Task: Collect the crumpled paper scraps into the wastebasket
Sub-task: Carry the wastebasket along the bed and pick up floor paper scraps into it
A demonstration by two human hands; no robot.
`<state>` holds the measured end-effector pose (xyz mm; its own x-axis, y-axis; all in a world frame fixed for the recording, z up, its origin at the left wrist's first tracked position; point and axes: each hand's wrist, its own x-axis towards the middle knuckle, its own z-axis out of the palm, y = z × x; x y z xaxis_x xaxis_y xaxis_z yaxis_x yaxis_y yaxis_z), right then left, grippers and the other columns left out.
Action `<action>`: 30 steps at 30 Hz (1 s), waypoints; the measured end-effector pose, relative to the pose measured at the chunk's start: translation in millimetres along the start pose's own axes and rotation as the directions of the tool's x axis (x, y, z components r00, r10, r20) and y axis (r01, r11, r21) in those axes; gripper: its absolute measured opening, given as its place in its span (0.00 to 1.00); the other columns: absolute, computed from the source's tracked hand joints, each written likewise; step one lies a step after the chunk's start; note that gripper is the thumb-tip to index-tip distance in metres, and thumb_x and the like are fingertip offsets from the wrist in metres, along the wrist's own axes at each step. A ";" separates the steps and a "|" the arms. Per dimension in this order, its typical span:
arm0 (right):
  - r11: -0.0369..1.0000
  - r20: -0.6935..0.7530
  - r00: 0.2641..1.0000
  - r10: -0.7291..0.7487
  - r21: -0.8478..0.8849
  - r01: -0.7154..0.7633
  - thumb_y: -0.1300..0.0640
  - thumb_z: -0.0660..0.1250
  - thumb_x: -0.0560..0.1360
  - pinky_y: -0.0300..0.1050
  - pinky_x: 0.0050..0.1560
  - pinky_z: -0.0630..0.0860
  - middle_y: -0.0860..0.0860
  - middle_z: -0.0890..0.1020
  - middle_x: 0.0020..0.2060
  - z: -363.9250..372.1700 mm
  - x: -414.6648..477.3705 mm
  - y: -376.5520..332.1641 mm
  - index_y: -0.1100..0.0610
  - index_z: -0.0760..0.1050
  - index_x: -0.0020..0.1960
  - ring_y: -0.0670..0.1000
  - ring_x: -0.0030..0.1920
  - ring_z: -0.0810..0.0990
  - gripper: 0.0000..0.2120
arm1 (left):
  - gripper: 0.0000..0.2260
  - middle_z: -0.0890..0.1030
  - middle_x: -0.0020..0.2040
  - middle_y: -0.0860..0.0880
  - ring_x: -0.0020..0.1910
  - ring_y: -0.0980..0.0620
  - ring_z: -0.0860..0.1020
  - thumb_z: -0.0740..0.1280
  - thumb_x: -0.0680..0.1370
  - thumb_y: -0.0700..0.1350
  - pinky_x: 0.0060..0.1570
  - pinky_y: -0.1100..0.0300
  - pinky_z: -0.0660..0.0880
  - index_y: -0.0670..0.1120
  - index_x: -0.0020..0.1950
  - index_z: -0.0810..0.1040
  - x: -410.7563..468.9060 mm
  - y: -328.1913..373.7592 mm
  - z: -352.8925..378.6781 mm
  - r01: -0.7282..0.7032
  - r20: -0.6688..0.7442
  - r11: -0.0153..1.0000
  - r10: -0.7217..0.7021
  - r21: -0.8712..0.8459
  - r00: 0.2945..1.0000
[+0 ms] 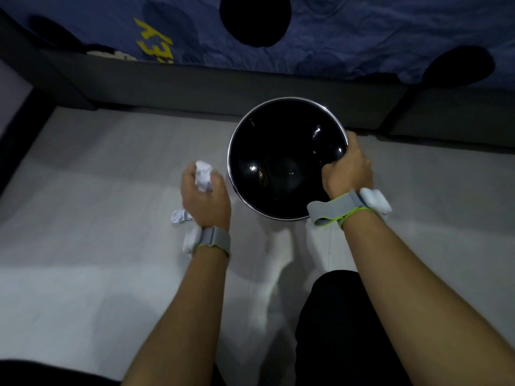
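A round black wastebasket (250, 140) with a shiny rim stands on the pale floor in front of the bed. My right hand (349, 169) grips its right rim, thumb inside. Just left of the basket, my left hand (204, 195) holds a white crumpled paper scraps ball (203, 176) in its curled fingers. A second crumpled scrap (179, 217) lies on the floor beside my left wrist. The basket's dark inside shows only a small item at the bottom.
A dark bed frame (195, 87) runs across the back, under a blue patterned bedsheet (348, 32). Pale floor (83, 218) spreads to the left. My dark-clothed knee (331, 316) is at the lower right. Both wrists carry grey straps.
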<state>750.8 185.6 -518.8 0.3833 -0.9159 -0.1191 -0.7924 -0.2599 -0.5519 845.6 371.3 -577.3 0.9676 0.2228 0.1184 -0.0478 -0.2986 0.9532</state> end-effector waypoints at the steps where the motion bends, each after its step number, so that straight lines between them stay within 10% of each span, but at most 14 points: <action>1: 1.000 0.003 1.000 0.002 0.002 -0.002 0.65 0.60 0.70 0.47 0.40 0.66 0.59 0.80 0.50 -0.3 -0.4 -0.2 0.46 0.69 0.61 0.64 0.49 0.78 0.23 | 0.17 0.82 0.51 0.43 0.50 0.45 0.80 0.67 0.72 0.48 0.54 0.55 0.76 0.41 0.57 0.78 4.6 15.4 3.2 -0.098 0.017 0.995 0.098 -0.023 0.995; 7: 1.000 0.010 1.000 -0.002 0.010 0.002 0.63 0.59 0.70 0.49 0.41 0.67 0.60 0.81 0.50 0.5 -3.8 -3.2 0.47 0.69 0.59 0.65 0.50 0.78 0.20 | 0.28 0.75 0.64 0.49 0.65 0.47 0.69 0.66 0.70 0.63 0.65 0.53 0.64 0.52 0.67 0.73 1.4 48.7 27.0 -0.504 0.475 0.834 0.359 0.223 0.804; 10: 1.000 0.005 1.000 -0.001 0.013 0.001 0.63 0.60 0.69 0.50 0.42 0.70 0.61 0.81 0.50 1.4 -5.9 -3.1 0.46 0.69 0.60 0.66 0.50 0.78 0.22 | 0.30 0.70 0.71 0.44 0.71 0.44 0.65 0.64 0.74 0.57 0.69 0.52 0.60 0.45 0.73 0.66 4.5 37.2 29.0 -0.226 0.337 0.948 0.142 0.224 0.931; 13: 1.000 0.012 1.000 0.001 0.018 -0.001 0.64 0.60 0.70 0.49 0.41 0.69 0.61 0.81 0.49 3.2 -8.5 -5.9 0.47 0.70 0.60 0.66 0.50 0.78 0.22 | 0.26 0.76 0.66 0.42 0.66 0.42 0.72 0.66 0.74 0.48 0.65 0.54 0.69 0.44 0.71 0.68 6.8 24.1 27.5 0.118 0.383 0.964 -0.204 0.237 0.901; 17: 1.000 0.027 1.000 -0.012 0.006 0.012 0.63 0.60 0.70 0.48 0.40 0.67 0.61 0.81 0.49 5.3 -12.9 -17.1 0.48 0.71 0.58 0.66 0.49 0.78 0.19 | 0.13 0.83 0.49 0.40 0.52 0.38 0.79 0.63 0.72 0.41 0.52 0.53 0.76 0.43 0.55 0.80 11.5 20.4 20.1 0.138 0.356 0.941 -0.250 0.310 0.901; 30: 0.992 0.116 0.985 -0.124 0.021 0.122 0.63 0.59 0.72 0.48 0.41 0.68 0.60 0.81 0.50 57.5 -36.5 -93.2 0.44 0.69 0.64 0.65 0.50 0.79 0.24 | 0.13 0.82 0.47 0.41 0.51 0.38 0.79 0.63 0.72 0.40 0.48 0.57 0.72 0.46 0.55 0.80 74.8 -8.4 -33.7 0.211 0.214 0.939 -0.273 0.270 0.938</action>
<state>837.9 260.8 -510.5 0.5309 -0.8349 -0.1453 -0.7294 -0.3630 -0.5798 910.0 421.8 -567.0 0.9737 0.0914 -0.2087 0.2266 -0.4840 0.8452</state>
